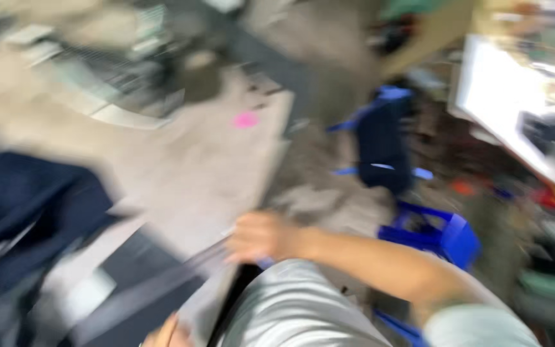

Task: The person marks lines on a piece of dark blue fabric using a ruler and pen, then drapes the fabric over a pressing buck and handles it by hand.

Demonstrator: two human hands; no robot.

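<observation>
Two hands meet a large pale board in a cluttered workshop, seen from above through heavy motion blur. The right hand reaches across the body from the right, its fingers curled over the board's near edge in what looks like a closed grip, though the blur hides each finger. The left hand shows only as a sliver at the near edge of the view, just beside the board's near corner; whether it is spread or closed cannot be told.

The board lies tilted across the middle left of the scene, running from the person's lap to the far left, with a small pink spot on its far part. A grey sleeve fills the near middle. Dark blue cloth lies at the left, touching or overlapping the board's left side. To the right, on the floor, stand blue stools and a dark blue chair, well apart from the board. A white desk crowded with small objects sits at the far right.

Judging by the grip, the board is carried mostly by one hand at one edge. Handling it well likely calls for a firm hold from both hands, set well apart along the near edge, and slow, level movement so the far end does not swing toward the stools.
</observation>
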